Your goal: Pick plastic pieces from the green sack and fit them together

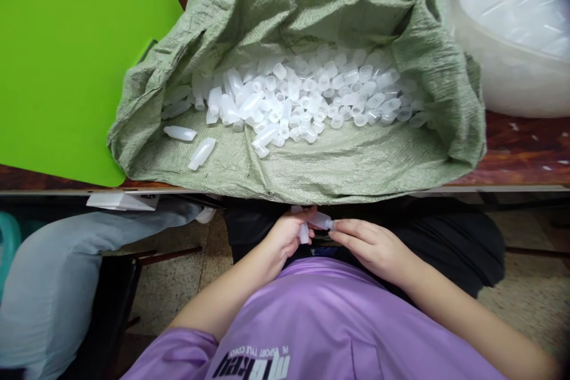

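1. Work in hand: the left hand (287,236) and right hand (376,247) meet below the tabletop (521,154) edge, over the lap, on one small clear vial (321,221).
2. Fingers: the left fingers (306,212) pinch one end of the vial and the right fingers (345,227) pinch the other. A second vial (304,233) is tucked in the left hand.
3. Progress, in our judgement: early or middling. One vial is being handled, and a large heap (303,95) lies untouched.
4. Sack (312,172): green and woven, it lies open on the tabletop. It holds the heap, and two loose vials (180,133) lie apart near its left fold.
5. Tub (503,80): white and translucent, it stands just right of the sack. It holds pale clear pieces; we cannot tell what kind.
6. Elsewhere: a green sheet (66,59) lies left of the sack. Another person's grey-clad leg (53,267) shows below it.
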Action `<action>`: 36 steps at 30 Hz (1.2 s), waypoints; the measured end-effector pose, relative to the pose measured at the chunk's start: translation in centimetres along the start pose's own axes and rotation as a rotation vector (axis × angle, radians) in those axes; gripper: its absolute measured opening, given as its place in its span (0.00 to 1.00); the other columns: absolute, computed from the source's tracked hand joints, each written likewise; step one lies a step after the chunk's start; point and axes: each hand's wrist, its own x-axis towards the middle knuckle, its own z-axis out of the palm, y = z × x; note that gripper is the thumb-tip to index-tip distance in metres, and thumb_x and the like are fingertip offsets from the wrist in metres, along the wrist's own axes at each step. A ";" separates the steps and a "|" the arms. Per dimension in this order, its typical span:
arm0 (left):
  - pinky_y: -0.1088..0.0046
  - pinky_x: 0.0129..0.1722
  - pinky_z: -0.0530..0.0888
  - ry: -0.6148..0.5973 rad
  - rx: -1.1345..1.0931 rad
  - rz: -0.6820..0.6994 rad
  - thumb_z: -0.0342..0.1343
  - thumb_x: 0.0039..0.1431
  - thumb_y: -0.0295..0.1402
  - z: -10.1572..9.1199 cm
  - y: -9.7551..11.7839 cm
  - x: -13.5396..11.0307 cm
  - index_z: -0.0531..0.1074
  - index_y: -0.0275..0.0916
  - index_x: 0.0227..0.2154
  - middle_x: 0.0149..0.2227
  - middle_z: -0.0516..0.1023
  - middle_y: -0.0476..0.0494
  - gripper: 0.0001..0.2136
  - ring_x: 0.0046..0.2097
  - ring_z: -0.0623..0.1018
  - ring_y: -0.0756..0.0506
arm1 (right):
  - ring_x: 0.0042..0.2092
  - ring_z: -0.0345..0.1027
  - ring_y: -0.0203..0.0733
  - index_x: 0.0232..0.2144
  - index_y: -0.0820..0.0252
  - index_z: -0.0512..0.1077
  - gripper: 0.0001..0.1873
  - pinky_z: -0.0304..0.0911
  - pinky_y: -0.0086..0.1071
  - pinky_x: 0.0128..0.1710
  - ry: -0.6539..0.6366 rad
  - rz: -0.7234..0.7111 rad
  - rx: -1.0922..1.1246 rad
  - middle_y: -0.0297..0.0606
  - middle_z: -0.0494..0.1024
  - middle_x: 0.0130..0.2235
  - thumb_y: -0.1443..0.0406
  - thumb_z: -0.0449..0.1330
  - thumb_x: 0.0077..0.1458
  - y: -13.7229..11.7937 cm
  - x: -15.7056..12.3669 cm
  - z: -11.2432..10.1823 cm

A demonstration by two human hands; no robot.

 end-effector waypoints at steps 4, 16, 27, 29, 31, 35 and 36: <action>0.79 0.13 0.57 0.001 0.027 -0.042 0.60 0.45 0.38 0.4 0.4 -0.1 0.70 0.32 0.24 0.17 0.73 0.46 0.12 0.14 0.63 0.55 | 0.44 0.71 0.37 0.44 0.55 0.71 0.14 0.70 0.31 0.42 0.049 0.102 0.000 0.40 0.76 0.43 0.69 0.50 0.59 0.3 0.1 0.4; 0.77 0.12 0.55 0.005 0.090 -0.087 0.60 0.45 0.41 0.1 -0.5 0.1 0.71 0.32 0.22 0.16 0.72 0.46 0.14 0.14 0.64 0.54 | 0.50 0.67 0.42 0.46 0.59 0.70 0.16 0.67 0.35 0.46 0.064 -0.121 -0.134 0.42 0.76 0.47 0.72 0.49 0.59 0.5 -1.6 1.4; 0.78 0.13 0.57 0.049 0.062 0.150 0.64 0.40 0.41 0.4 -0.6 0.0 0.69 0.34 0.24 0.17 0.71 0.51 0.16 0.14 0.65 0.54 | 0.43 0.71 0.47 0.40 0.59 0.71 0.21 0.67 0.38 0.41 0.011 0.652 0.248 0.46 0.76 0.41 0.50 0.53 0.53 0.5 -0.9 3.4; 0.78 0.13 0.58 0.030 0.120 0.164 0.64 0.40 0.41 0.4 -0.6 0.0 0.68 0.34 0.23 0.15 0.69 0.51 0.16 0.14 0.65 0.54 | 0.38 0.72 0.45 0.37 0.59 0.72 0.21 0.67 0.37 0.38 -0.016 0.684 0.319 0.44 0.77 0.36 0.50 0.51 0.55 0.6 -1.0 3.8; 0.79 0.13 0.58 0.022 0.168 0.171 0.64 0.41 0.42 0.4 -0.6 0.0 0.68 0.34 0.22 0.13 0.66 0.53 0.16 0.14 0.64 0.54 | 0.29 0.72 0.41 0.30 0.60 0.72 0.25 0.68 0.34 0.31 -0.054 0.756 0.389 0.40 0.76 0.26 0.52 0.42 0.60 0.8 -1.1 4.1; 0.80 0.13 0.59 0.046 0.172 0.186 0.63 0.40 0.43 0.4 -0.6 0.0 0.67 0.35 0.23 0.15 0.68 0.53 0.16 0.14 0.65 0.55 | 0.40 0.71 0.46 0.36 0.60 0.70 0.19 0.65 0.38 0.42 -0.017 0.723 0.315 0.44 0.76 0.37 0.52 0.51 0.55 0.7 -0.9 3.8; 0.79 0.13 0.59 0.046 0.184 0.185 0.63 0.40 0.43 0.3 -0.6 0.0 0.67 0.35 0.23 0.15 0.68 0.53 0.17 0.14 0.64 0.55 | 0.42 0.69 0.47 0.39 0.60 0.70 0.18 0.64 0.38 0.43 -0.025 0.691 0.286 0.44 0.75 0.39 0.53 0.53 0.54 0.5 -0.8 3.7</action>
